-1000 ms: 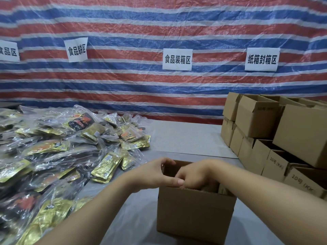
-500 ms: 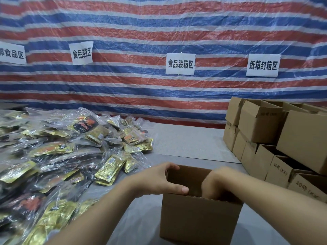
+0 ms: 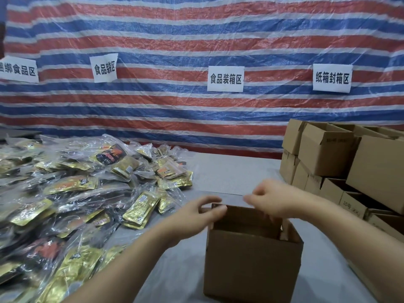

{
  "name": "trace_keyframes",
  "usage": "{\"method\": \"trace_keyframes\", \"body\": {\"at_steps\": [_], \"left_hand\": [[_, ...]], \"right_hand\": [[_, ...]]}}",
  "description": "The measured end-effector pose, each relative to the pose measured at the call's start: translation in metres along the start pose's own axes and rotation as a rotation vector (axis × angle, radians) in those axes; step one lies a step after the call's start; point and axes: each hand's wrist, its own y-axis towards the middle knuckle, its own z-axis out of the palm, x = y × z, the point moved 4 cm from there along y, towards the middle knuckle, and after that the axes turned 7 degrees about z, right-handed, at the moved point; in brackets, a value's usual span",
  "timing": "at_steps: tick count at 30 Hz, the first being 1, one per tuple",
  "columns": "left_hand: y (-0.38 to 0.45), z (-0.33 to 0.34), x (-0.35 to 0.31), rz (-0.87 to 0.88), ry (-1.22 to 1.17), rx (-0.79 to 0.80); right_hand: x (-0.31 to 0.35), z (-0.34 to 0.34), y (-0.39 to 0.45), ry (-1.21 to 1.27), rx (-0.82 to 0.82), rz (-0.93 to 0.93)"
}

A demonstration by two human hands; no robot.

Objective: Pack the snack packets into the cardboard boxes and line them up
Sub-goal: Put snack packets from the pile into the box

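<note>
Cardboard box [image 3: 251, 259] open, contents unseen | left grip [image 3: 192, 217] pinches rim | right grip [image 3: 271, 200] seemingly loose, blurred

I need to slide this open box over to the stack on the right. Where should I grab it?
Grip the open cardboard box by its two upright side walls near the top rim, one hand from each side. It stands upright with its top open, so the rim edges are exposed. The left hand already grips the left rim; the right hand is over the opening.
</note>
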Motion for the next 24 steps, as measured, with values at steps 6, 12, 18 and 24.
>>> {"method": "trace_keyframes", "body": {"at_steps": [6, 12, 18, 24], "left_hand": [[-0.007, -0.076, 0.028, -0.088, 0.458, -0.273], [-0.033, -0.120, 0.096, -0.450, 1.094, 0.075], [-0.045, -0.107, 0.119, -0.796, 0.972, 0.360], [-0.032, -0.106, 0.107, -0.676, 1.173, 0.196]], "right_hand": [[-0.027, 0.027, -0.001, -0.122, -0.008, 0.013], [-0.038, 0.046, 0.005, -0.087, 0.009, -0.005], [-0.041, 0.046, 0.007, -0.107, 0.013, -0.006], [-0.040, 0.048, 0.007, -0.100, 0.004, -0.017]]}}
